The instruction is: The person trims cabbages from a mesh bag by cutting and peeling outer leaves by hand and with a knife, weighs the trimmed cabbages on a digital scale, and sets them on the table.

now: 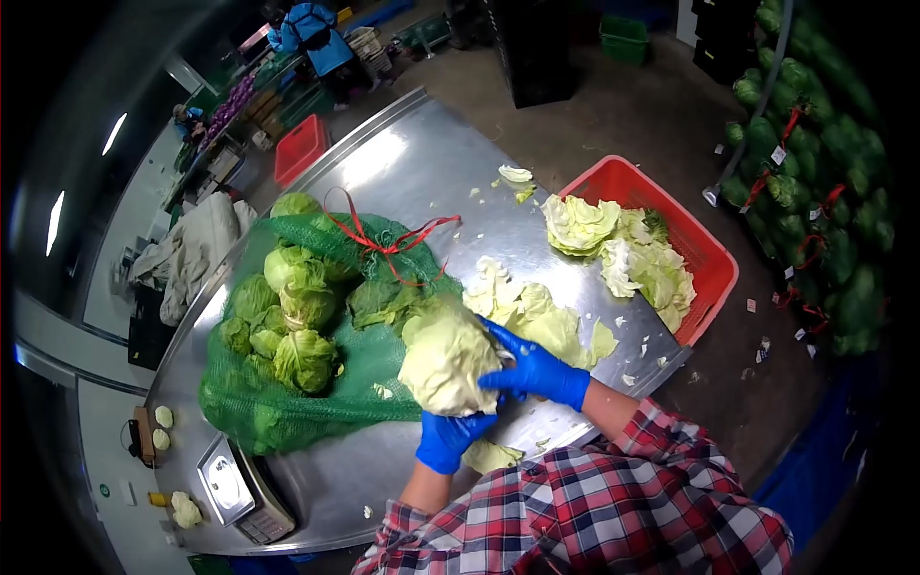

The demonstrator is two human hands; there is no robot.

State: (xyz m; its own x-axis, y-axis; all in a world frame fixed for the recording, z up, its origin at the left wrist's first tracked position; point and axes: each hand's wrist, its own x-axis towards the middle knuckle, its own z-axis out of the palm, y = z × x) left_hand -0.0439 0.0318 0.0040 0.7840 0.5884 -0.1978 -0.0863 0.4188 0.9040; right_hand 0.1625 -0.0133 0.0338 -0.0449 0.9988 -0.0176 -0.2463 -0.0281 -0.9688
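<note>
A pale cabbage [443,364] is held up over the near side of the metal table between my two blue-gloved hands. My left hand [452,439] supports it from below, the fingers partly hidden under it. Against its right side, around the stem end, my right hand [530,367] has its fingers curled. Just left, a green mesh bag [374,379] lies spread with several cabbages [297,278] in and on it. Loose leaves [546,326] lie right of the held cabbage, and another leaf [492,456] is by my left wrist.
A red crate [709,259] with leaves stands at the table's right edge. A scale [240,489] sits at the near left. Red ribbon [388,244] lies on the bag. Bagged cabbages [815,192] are stacked far right. Another person [321,38] is at the back.
</note>
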